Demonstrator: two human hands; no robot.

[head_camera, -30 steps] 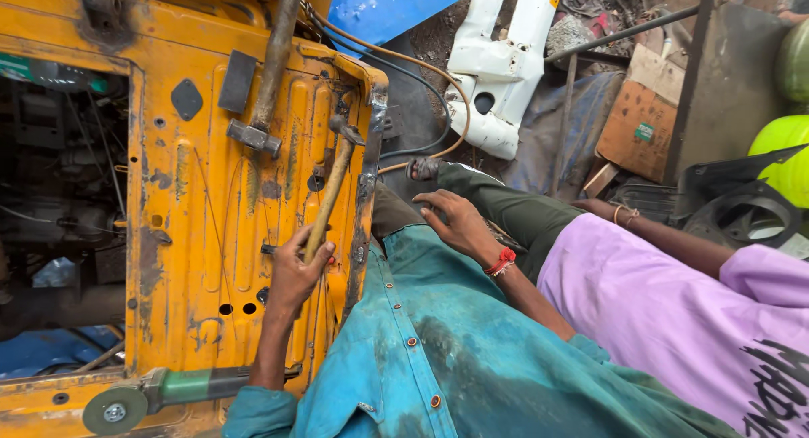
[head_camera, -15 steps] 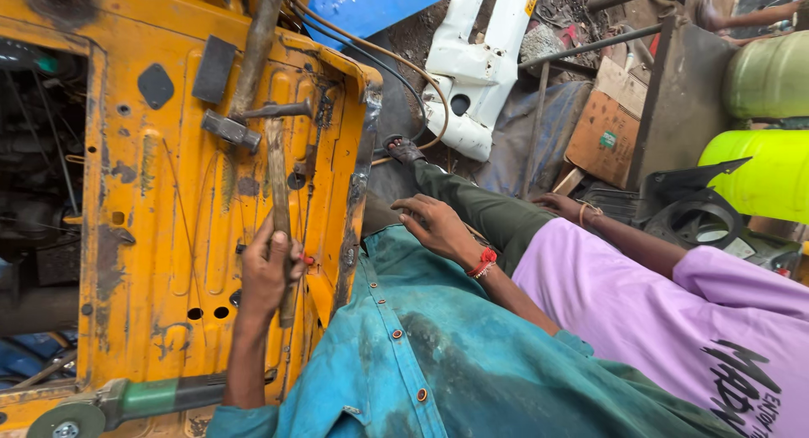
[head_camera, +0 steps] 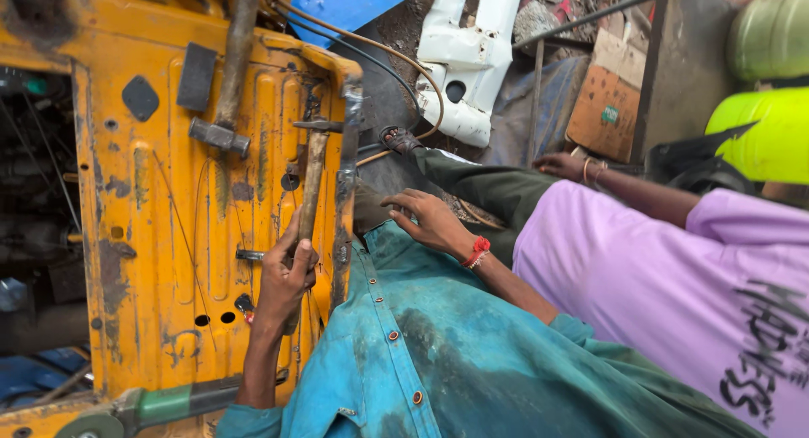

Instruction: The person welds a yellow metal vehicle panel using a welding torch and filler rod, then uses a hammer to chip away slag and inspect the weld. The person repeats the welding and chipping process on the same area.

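Left hand grasps a wooden-handled hammer held against the dented yellow vehicle panel, mid-beating by the look of it. Right of the panel's edge, the right hand rests spread, gripping nothing, beside a purple-shirted person.

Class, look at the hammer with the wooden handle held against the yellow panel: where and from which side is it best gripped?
Grip the hammer low on its wooden handle, away from the metal head, coming from the open side facing the camera, since the yellow panel lies behind it. The straight handle suits a wrap-around grip, as the left hand shows.
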